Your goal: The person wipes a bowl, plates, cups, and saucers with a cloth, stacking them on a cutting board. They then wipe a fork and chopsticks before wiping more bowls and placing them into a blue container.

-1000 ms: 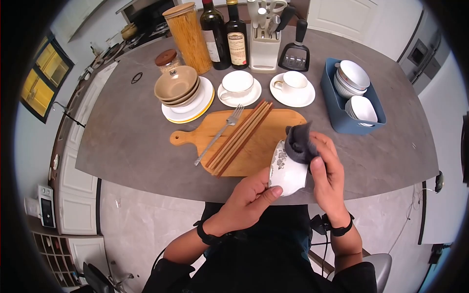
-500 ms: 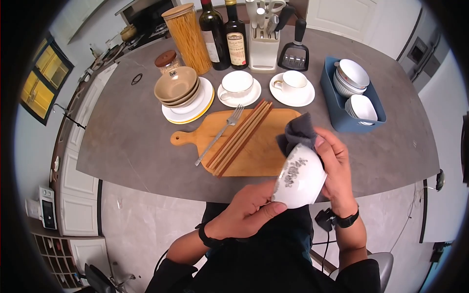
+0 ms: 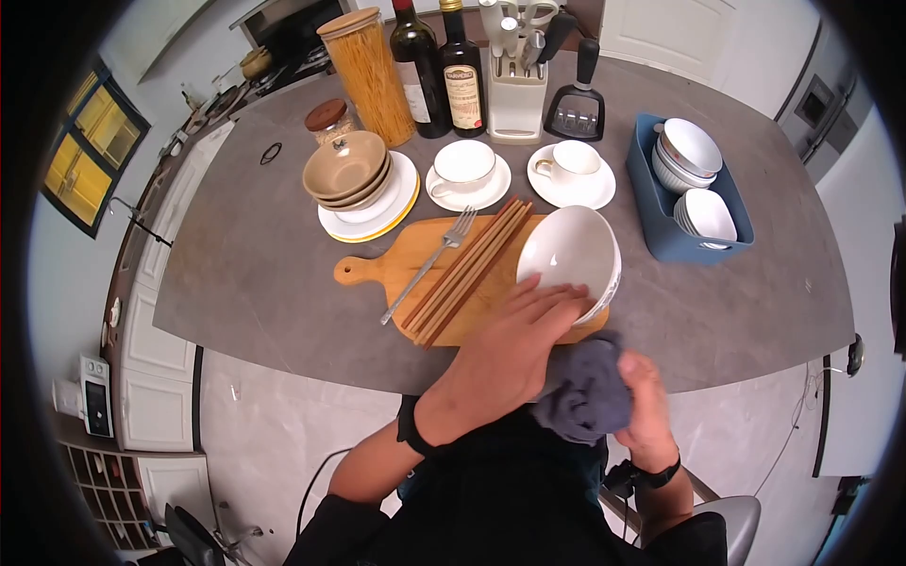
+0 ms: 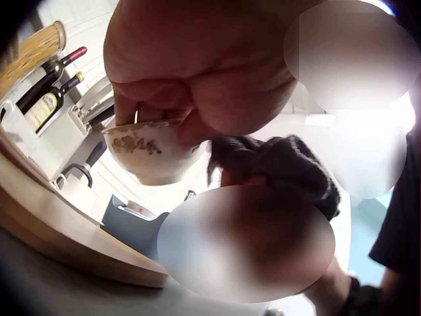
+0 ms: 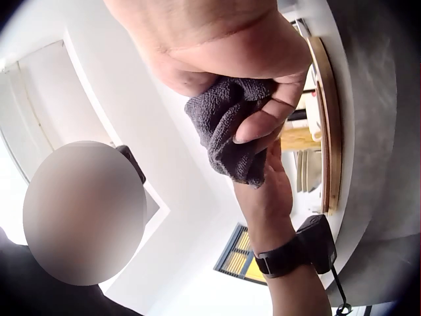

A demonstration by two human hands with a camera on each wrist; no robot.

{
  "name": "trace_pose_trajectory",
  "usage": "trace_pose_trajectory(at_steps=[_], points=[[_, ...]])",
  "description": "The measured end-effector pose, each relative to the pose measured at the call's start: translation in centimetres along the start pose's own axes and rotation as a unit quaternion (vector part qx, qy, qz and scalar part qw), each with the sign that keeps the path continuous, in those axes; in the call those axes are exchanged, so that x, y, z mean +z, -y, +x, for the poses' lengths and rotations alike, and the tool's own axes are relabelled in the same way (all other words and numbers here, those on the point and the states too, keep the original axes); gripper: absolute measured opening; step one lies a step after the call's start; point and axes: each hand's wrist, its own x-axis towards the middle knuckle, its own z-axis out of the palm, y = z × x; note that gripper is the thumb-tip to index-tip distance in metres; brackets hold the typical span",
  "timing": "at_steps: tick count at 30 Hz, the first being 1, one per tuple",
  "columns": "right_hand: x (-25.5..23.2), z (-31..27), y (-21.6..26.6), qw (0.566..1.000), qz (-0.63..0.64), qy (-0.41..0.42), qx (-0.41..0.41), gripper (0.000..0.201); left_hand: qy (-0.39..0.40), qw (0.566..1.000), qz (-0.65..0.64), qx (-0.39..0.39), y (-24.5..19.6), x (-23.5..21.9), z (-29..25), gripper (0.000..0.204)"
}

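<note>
My left hand point(image 3: 500, 363) grips a white bowl point(image 3: 566, 245) by its near rim, fingers over the inside and thumb against the outer wall. The bowl tilts with its white inside toward the head camera and overlaps the right end of the wooden cutting board point(image 3: 363, 272). Grey flower patterns on the bowl's outside point(image 4: 148, 158) show in the left wrist view. Closer to the body, my right hand point(image 3: 649, 410) holds a bunched dark grey cloth point(image 3: 587, 391), apart from the bowl. Fingers curl round the cloth point(image 5: 227, 125) in the right wrist view.
On the board lie a fork point(image 3: 429, 264) and several wooden chopsticks point(image 3: 469, 274). Behind stand stacked brown bowls point(image 3: 344, 165) on plates and two cups point(image 3: 464, 162) point(image 3: 574, 162) on saucers. A blue bin point(image 3: 665, 231) with bowls is at right; bottles point(image 3: 462, 90) and a knife block point(image 3: 516, 104) stand farther back.
The bowl has turned from its patterned outside to its white inside and moved forward over the board. My right hand has drawn the cloth off the bowl, back toward the body.
</note>
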Motion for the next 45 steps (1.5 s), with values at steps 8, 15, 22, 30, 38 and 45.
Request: trace_pose_trajectory(at_steps=[8, 15, 22, 30, 38, 45], points=[[-6.5, -2.1, 1.2, 0.989, -0.044, -0.075, -0.12, 0.061, 0.097, 0.969, 0.226, 0.001, 1.2, 2.2, 1.3, 0.034], [-6.8, 0.6, 9.6, 0.955, -0.231, -0.093, -0.164, 0.063, 0.071, 0.953, 0.293, 0.006, -0.1, 1.3, 1.8, 0.044], [-1.2, 2.3, 6.9, 0.993, -0.038, -0.076, -0.088, 0.062, -0.063, 0.965, -0.219, -0.129, -5.0, 2.3, 0.3, 0.068], [0.6, -0.5, 3.9, 0.988, -0.108, -0.028, -0.108, 0.048, -0.027, 0.921, -0.35, -0.171, -2.2, 1.6, -1.8, 0.059], [-0.2, -2.7, 4.5, 0.929, -0.174, -0.206, -0.253, 0.032, 0.136, 0.843, -0.424, -0.301, -2.6, 2.2, -2.4, 0.048], [-0.4, -3.3, 2.9, 0.974, 0.142, -0.165, -0.062, 0.039, 0.051, 0.871, -0.467, -0.143, -2.9, 3.0, -2.9, 0.055]])
